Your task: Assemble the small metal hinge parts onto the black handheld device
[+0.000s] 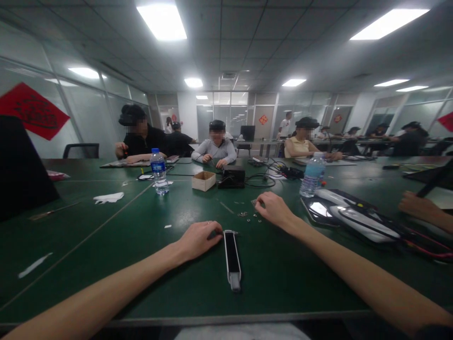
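My left hand rests on the green table, its fingers curled against the far end of a long narrow black and silver part that lies pointing away from me. My right hand reaches further out, fingers pinched together at a scatter of several tiny screws or washers. What the pinch holds is too small to make out.
A small cardboard box, a black device with cables and two water bottles stand beyond. Several flat black and silver parts lie at right beside another person's hand. Three people sit across the table.
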Tool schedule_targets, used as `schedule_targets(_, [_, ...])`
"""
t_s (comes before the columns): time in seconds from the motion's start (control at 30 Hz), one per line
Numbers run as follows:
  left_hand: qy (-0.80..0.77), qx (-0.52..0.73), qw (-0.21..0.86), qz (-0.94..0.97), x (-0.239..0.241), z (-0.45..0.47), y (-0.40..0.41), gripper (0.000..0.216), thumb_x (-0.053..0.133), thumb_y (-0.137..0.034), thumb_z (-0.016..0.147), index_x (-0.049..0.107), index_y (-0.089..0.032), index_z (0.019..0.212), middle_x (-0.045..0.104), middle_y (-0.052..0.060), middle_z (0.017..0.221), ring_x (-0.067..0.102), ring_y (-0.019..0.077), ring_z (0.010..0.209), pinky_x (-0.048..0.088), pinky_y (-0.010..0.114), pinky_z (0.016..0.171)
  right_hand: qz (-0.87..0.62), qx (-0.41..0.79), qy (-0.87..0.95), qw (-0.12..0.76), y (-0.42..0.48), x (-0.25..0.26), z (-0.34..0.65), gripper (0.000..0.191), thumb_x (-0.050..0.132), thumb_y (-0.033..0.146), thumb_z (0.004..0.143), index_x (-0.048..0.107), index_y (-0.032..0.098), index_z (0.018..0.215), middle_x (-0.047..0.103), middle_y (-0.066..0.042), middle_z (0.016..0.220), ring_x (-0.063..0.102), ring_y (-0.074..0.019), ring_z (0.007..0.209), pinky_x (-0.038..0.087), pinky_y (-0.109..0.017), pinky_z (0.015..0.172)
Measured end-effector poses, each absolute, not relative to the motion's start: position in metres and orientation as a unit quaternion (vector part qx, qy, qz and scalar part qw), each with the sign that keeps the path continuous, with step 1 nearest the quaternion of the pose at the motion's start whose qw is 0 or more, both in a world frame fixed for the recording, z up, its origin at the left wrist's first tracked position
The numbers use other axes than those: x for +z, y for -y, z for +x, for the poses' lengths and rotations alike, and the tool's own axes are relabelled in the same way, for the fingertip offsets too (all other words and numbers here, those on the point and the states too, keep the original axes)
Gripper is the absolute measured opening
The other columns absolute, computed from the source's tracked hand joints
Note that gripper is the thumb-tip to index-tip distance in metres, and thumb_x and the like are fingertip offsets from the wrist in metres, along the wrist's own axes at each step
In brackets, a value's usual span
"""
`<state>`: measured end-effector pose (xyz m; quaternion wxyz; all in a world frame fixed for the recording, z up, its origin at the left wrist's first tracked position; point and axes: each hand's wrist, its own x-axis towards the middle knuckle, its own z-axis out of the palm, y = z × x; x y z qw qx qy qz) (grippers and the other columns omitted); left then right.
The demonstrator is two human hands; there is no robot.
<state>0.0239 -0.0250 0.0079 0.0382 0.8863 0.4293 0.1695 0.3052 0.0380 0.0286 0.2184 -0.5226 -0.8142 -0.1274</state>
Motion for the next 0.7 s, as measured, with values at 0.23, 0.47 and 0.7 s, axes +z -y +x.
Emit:
schedule_targets(0.23, [-0.439, 0.165, 0.043, 0.882, 0.008, 0.025, 0.024, 0.014, 0.06, -0.028, 0.092, 0.063, -0.02, 0.104, 0.066, -0.001, 0.082, 0.061, 0.0146, 0.068, 0.046, 0.024, 0.064, -0.648, -0.069, 0.757, 0.041, -0.048, 0.035, 0.328, 0.025, 0.052, 0.025, 0.089, 0.07, 0.008, 0.086, 0.07, -0.018, 0.09, 0.067, -0.0257, 0.083, 0.045, -0.028, 0.066])
schedule_targets(0.47, [-0.421, 0.177, 0.049, 0.888, 0.005, 0.021, 0.022, 0.014, 0.06, -0.027, 0.092, 0.063, -0.021, 0.104, 0.067, -0.001, 0.086, 0.062, 0.0145, 0.07, 0.047, 0.024, 0.066, -0.625, -0.101, 0.773, 0.037, -0.05, 0.025, 0.328, 0.029, 0.047, 0.027, 0.093, 0.07, 0.009, 0.094, 0.067, -0.02, 0.101, 0.062, -0.0298, 0.096, 0.047, -0.034, 0.075])
schedule_targets(0.7, [-0.429, 0.175, 0.047, 0.885, 0.006, 0.022, 0.023, 0.014, 0.06, -0.027, 0.091, 0.061, -0.021, 0.103, 0.067, -0.001, 0.085, 0.062, 0.0145, 0.069, 0.047, 0.024, 0.066, -0.43, -0.113, 0.885, 0.14, -0.049, 0.005, 0.312, 0.027, 0.046, 0.026, 0.097, 0.066, 0.017, 0.113, 0.06, -0.013, 0.113, 0.054, -0.0243, 0.103, 0.043, -0.037, 0.089])
